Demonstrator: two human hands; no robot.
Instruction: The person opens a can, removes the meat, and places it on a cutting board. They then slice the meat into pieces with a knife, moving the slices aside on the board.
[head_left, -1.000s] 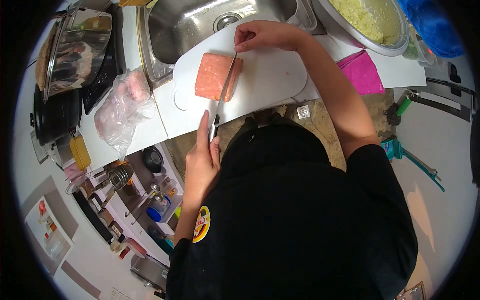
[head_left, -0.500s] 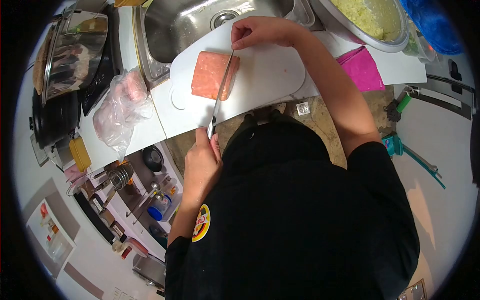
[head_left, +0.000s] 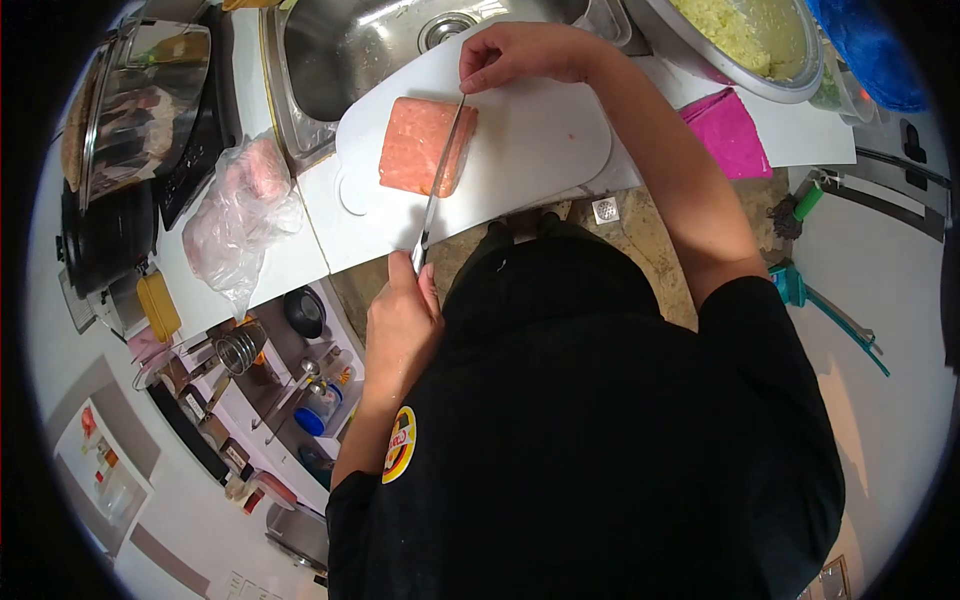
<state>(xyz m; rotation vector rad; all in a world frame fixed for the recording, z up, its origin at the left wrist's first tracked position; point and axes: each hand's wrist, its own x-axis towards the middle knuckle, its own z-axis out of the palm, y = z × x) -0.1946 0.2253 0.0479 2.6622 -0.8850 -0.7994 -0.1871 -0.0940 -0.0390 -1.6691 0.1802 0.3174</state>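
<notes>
A block of pink meat [head_left: 415, 145], perhaps ground or frozen, lies on a white cutting board [head_left: 540, 140]. Across its right part runs a long knife [head_left: 441, 178], slanting from lower left to upper right. My left hand [head_left: 402, 320] is closed around the knife's handle at the near side of the counter. At the far end, my right hand [head_left: 520, 58] pinches the blade's tip between thumb and fingers. How deep the blade sits in the meat is hard to see.
Behind the board is a steel sink [head_left: 345, 60]. A clear plastic bag of pink meat [head_left: 245, 215] lies to the left, beside a glass-lidded pot [head_left: 110, 230]. At upper right stand a large bowl of shredded pale-green vegetable [head_left: 800, 88] and a magenta cloth [head_left: 728, 135].
The view has shifted very slightly. Both hands keep their hold on the knife, and the blade stays at nearly the same place across the meat.
</notes>
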